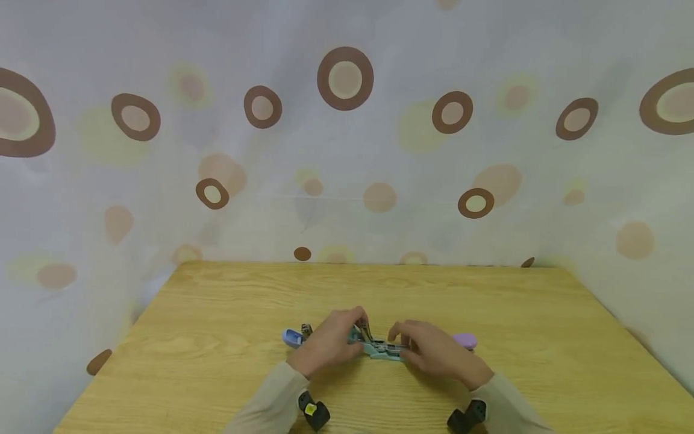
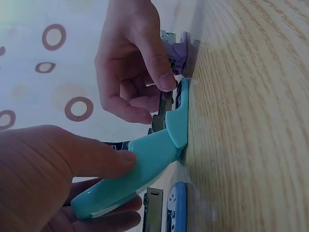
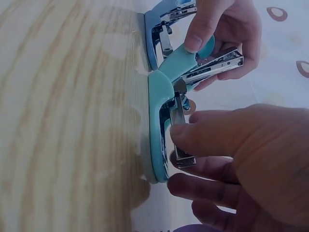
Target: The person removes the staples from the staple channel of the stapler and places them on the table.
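Observation:
A teal stapler (image 1: 386, 356) lies opened out on the table, its metal parts exposed. My left hand (image 1: 328, 342) grips the teal top cover (image 2: 145, 162), thumb on one side and fingers behind, holding it swung back. A silver magazine (image 3: 212, 67) stands out at an angle by that hand. At the base end, my right hand (image 1: 434, 349) pinches the slim metal rail (image 3: 177, 125) between thumb and forefinger. Its other fingers curl loosely beside the base, as the right wrist view shows.
An opened blue stapler (image 1: 291, 338) lies just left of the left hand. On the right, a purple stapler (image 1: 464, 341) is partly hidden behind the right hand. The wooden table (image 1: 228, 301) meets a wall covering (image 1: 347, 150) printed with circles.

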`<state>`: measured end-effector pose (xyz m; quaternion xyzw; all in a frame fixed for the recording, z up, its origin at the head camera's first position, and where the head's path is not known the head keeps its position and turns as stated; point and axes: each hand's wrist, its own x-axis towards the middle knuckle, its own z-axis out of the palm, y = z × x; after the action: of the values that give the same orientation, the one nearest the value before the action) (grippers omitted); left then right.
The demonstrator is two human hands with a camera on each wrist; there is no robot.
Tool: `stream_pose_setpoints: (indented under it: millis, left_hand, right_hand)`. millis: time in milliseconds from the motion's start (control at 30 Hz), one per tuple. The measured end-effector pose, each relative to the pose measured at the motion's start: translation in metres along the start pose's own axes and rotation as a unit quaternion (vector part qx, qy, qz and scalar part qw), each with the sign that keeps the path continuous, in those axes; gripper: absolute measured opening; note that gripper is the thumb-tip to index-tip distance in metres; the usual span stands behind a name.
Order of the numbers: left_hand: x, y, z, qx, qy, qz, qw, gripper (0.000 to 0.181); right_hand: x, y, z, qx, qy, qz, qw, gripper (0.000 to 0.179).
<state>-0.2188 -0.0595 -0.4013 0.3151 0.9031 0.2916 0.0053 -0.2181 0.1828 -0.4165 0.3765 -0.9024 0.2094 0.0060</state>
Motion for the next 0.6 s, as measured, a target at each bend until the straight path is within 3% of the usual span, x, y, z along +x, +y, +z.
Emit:
stream_pose_setpoints:
  millis: [133,300,600]
  left_hand:
    - [0.002,-0.001,0.001,0.016,-0.008,0.031,0.9994,0.026]
    - [0.003,-0.002,0.001,0.018,-0.023,0.049,0.9984,0.026]
    - [0.003,-0.004,0.000,0.016,-0.032,0.047,0.9983,0.026]
  right_hand:
    - [0.003,0.001,-0.002,0.042,-0.023,-0.004,0.9989,0.020]
    - [0.008,0.004,-0.006,0.060,-0.034,-0.018,0.9974,0.020]
    - [0.013,0.008,0.002,0.047,-0.016,-0.044,0.9978,0.023]
